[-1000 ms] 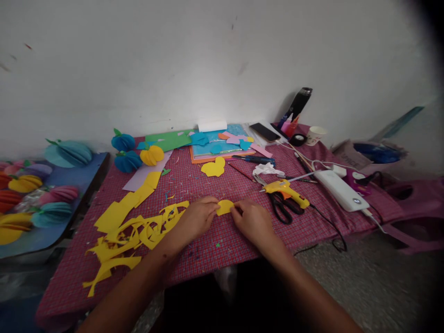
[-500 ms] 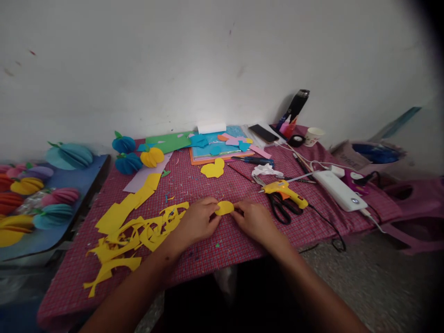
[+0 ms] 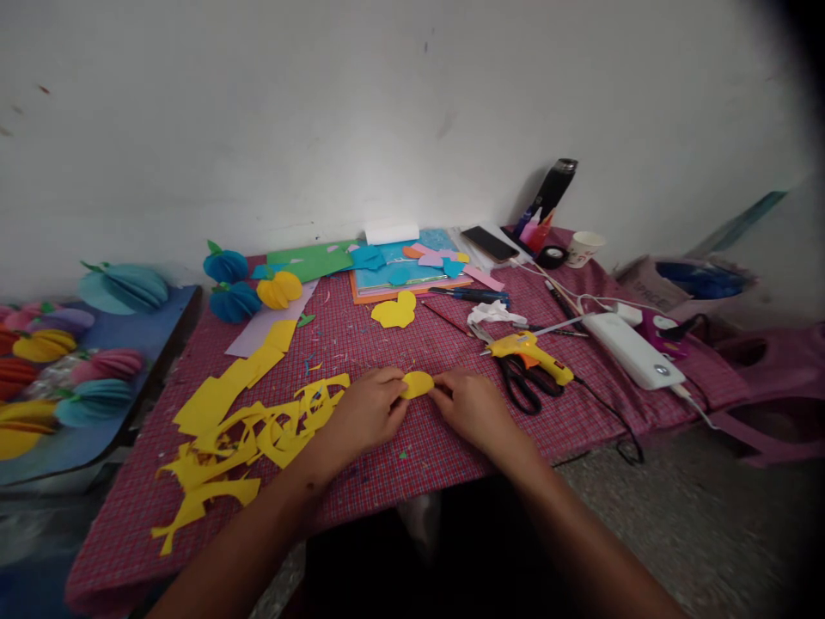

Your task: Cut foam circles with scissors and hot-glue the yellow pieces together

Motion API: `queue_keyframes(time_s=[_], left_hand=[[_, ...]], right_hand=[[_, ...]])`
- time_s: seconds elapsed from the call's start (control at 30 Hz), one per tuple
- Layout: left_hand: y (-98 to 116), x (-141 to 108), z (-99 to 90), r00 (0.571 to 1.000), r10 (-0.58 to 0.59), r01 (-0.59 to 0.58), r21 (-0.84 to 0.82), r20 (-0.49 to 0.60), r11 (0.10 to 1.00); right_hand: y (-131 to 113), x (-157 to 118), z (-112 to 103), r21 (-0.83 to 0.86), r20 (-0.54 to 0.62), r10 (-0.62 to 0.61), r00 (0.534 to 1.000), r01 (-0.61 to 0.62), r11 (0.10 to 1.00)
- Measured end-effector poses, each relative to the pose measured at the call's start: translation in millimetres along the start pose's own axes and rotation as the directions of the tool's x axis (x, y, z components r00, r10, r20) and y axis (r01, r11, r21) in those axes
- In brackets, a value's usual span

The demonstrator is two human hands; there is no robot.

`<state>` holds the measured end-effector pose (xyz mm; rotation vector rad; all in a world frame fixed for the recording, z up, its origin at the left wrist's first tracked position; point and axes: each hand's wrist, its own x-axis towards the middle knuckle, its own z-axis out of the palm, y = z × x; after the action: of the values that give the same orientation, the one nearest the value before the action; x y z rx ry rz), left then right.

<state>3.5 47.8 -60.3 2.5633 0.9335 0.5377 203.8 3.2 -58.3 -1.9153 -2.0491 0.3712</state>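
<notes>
Between my two hands is a small yellow paper oval [image 3: 418, 384], just above the checked tablecloth. The fingers of my left hand [image 3: 372, 408] pinch its left edge, and my right hand [image 3: 473, 408] pinches its right edge. Yellow paper offcuts [image 3: 284, 434] lie in a tangle beside my left forearm. Beyond my hands rests a small pile of cut yellow paper shapes [image 3: 394, 310]. A yellow glue gun [image 3: 532, 352] lies to the right of my right hand, partly over black-handled scissors [image 3: 521, 387].
Paper pumpkins [image 3: 229, 301] stand at the back left, with more on a blue table [image 3: 174, 318]. A phone [image 3: 490, 244], a paper cup [image 3: 584, 249] and a black flask [image 3: 555, 185] are at the back right. A white power bank [image 3: 635, 351] and cables lie along the right side.
Both hands keep their pinch on the yellow paper oval, almost unmoved. The whole view has shifted very slightly; nothing else visibly differs.
</notes>
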Motion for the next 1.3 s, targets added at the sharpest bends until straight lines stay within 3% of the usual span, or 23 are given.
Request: queue_keyframes(time_s=[0.57, 0.83, 1.3], left_hand=[[-1.3, -0.1, 0.7, 1.000, 0.000, 0.000, 0.003, 0.009, 1.000], [-3.3, 0.4, 0.5, 1.000, -0.022, 0.022, -0.038, -0.003, 0.999], [-4.2, 1.1, 1.8, 0.999, -0.019, 0.017, -0.065, -0.027, 0.998]], right_hand=[[-0.8, 0.1, 1.2, 0.022, -0.026, 0.049, 0.998, -0.048, 0.999], [-2.7, 10.8, -12.8, 0.021, 0.114, -0.020, 0.993, 0.018, 1.000], [-3.5, 14.7, -12.1, 0.062, 0.127, -0.005, 0.992, -0.003, 0.998]])
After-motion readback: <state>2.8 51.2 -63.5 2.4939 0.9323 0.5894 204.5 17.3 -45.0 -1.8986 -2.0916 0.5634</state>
